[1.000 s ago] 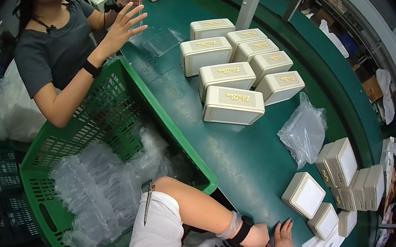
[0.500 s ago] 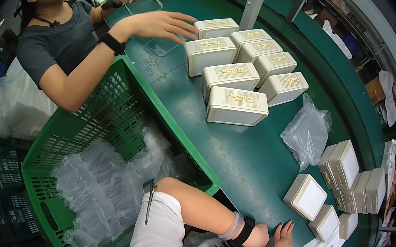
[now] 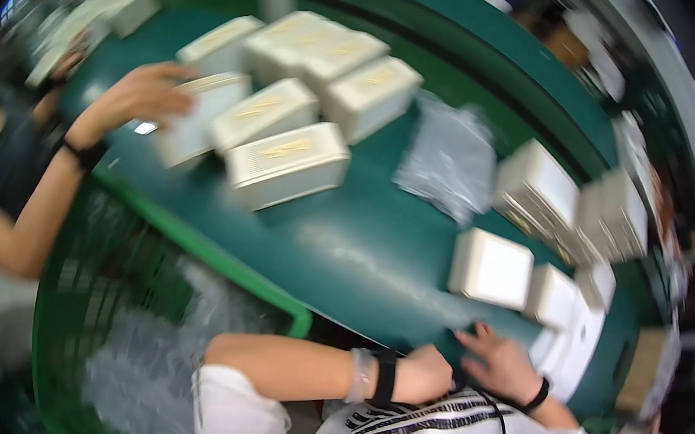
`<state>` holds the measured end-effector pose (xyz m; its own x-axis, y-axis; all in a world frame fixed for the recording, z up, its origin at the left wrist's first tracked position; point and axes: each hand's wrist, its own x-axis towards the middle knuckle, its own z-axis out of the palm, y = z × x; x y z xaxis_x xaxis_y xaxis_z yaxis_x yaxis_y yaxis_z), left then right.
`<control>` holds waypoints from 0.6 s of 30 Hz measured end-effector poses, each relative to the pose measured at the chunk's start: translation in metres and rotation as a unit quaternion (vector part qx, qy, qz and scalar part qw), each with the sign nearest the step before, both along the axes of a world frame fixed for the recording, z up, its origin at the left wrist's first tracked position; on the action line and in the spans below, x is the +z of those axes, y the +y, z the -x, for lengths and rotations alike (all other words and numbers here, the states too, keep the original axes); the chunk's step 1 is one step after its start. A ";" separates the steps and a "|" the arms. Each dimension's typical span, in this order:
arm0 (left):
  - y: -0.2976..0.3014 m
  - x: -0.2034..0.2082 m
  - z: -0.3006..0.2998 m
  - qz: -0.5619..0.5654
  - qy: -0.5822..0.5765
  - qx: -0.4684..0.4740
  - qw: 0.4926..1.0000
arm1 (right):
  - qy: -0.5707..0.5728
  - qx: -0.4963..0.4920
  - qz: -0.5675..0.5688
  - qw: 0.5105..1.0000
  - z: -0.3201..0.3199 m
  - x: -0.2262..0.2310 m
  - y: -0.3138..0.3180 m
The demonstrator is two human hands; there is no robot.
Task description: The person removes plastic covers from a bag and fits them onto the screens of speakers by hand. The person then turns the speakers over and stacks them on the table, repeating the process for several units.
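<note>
My left hand (image 3: 424, 376) is held close in front of my white shirt, its fingers curled; whatever they hold, if anything, is hidden. Beside it, my right hand (image 3: 506, 368) is over the table's near edge with its fingers apart and nothing in them. A black cord (image 3: 500, 414) hangs by my right wrist. Beyond the right hand, a cream box-shaped device (image 3: 490, 267) rests with its white face up, and another cream device (image 3: 552, 296) is next to it. A white sheet (image 3: 570, 348) lies beside the right hand.
A co-worker's hand (image 3: 147, 94) reaches to a cream device (image 3: 211, 112) among several with gold lettering. A clear plastic bag (image 3: 449, 158) lies mid-table. Stacked devices (image 3: 537, 187) stand at the right. A green crate (image 3: 196, 241) with clear plastic pieces (image 3: 144, 386) is at the left.
The view has swung, so the table's contents appear further left and higher. My right hand has lifted from the table edge and spread its fingers. The co-worker's hand has come to a device.
</note>
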<state>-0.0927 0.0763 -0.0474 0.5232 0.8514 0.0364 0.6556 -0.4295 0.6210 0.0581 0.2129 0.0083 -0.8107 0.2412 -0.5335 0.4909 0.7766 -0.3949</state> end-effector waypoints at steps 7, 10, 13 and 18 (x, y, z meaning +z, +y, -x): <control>0.019 -0.002 0.004 -0.068 0.023 -0.017 0.997 | 0.236 -0.010 -0.196 0.952 0.017 0.033 0.076; 0.020 0.005 0.002 -0.095 0.054 -0.015 0.994 | 0.165 0.026 -0.213 0.963 0.019 0.017 0.091; 0.027 0.018 -0.002 -0.148 0.073 0.090 0.982 | 0.169 0.062 -0.184 0.966 0.026 0.007 0.100; 0.032 0.049 0.019 -0.199 0.190 0.340 0.899 | 0.266 0.075 -0.031 0.961 0.047 0.003 0.076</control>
